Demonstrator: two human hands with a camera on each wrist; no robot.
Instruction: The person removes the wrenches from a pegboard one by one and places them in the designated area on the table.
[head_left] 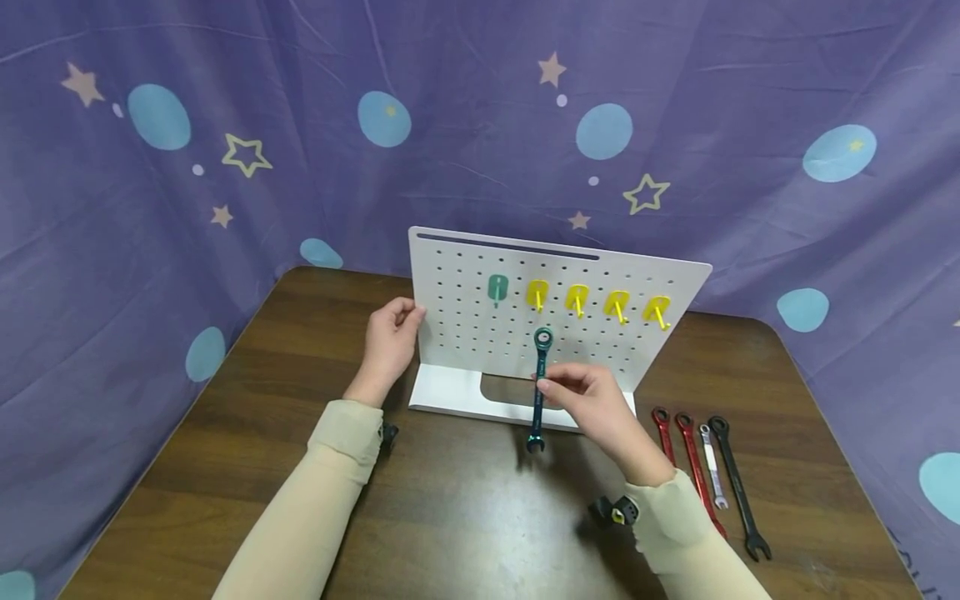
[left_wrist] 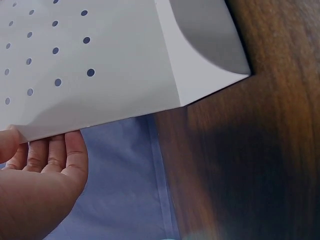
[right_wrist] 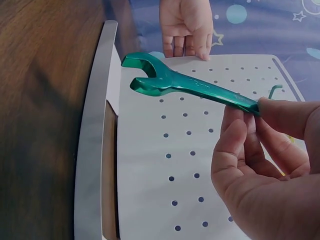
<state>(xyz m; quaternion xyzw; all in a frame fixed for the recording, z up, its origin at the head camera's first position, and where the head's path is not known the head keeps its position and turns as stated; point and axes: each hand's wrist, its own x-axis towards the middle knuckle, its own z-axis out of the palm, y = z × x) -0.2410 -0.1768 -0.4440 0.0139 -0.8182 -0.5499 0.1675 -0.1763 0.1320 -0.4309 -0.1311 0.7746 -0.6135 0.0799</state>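
Observation:
My right hand [head_left: 594, 404] pinches a green combination wrench [head_left: 538, 410] by its shank between thumb and fingers. The wrench stands nearly upright in front of the white pegboard [head_left: 457, 321], ring end up and open end down. In the right wrist view, the open jaw end of the wrench [right_wrist: 200, 86] points left, while the ring end lies outside that view. My left hand [head_left: 390, 342] grips the board's left edge, with the thumb at the front in the left wrist view. A green hook [head_left: 497, 288] and several yellow hooks [head_left: 577, 300] sit in a row on the board, bearing nothing.
Two red wrenches [head_left: 692, 454], a small silver wrench [head_left: 712, 467] and a long black wrench [head_left: 737, 483] lie on the brown wooden table [head_left: 465, 517], right of the board. Behind the table hangs a purple curtain [head_left: 480, 175] with stars and blue ovals.

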